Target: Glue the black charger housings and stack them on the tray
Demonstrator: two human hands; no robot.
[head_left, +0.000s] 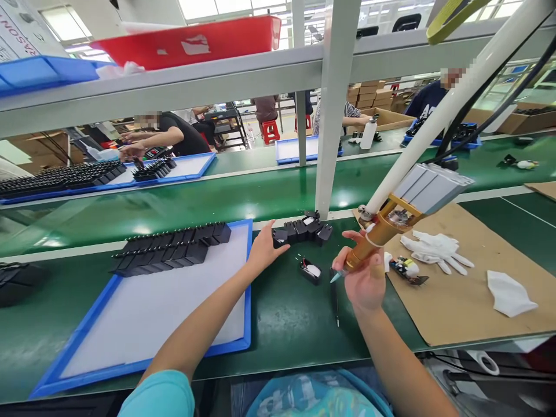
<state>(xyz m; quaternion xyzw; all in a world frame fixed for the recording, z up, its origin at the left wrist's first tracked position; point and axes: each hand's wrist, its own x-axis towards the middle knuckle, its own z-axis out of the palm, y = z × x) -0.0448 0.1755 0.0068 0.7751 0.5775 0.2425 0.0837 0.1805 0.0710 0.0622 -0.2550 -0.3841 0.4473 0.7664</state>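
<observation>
My left hand (pixel 263 248) reaches over the blue tray's right edge, thumb and index finger spread. Just beyond its fingers lies a cluster of black plug adapter housings (pixel 299 230); contact with the nearest one cannot be made out. In my right hand (pixel 367 284) is a gold cylindrical tool (pixel 365 248) with a pale blue nozzle tip, pointing down and left. Between the hands, an open black adapter housing (pixel 310 270) shows a white part inside. Rows of black adapters (pixel 174 249) fill the far side of the blue-rimmed tray (pixel 247 313).
A thin black rod (pixel 337 307) lies below the tool. White gloves (pixel 436 249), a circuit board (pixel 408 269) and white cloth (pixel 510 293) rest on cardboard (pixel 447 313). A white pole (pixel 412 150) slants down to the tool. Behind stands an upright post (pixel 329 145); people work beyond.
</observation>
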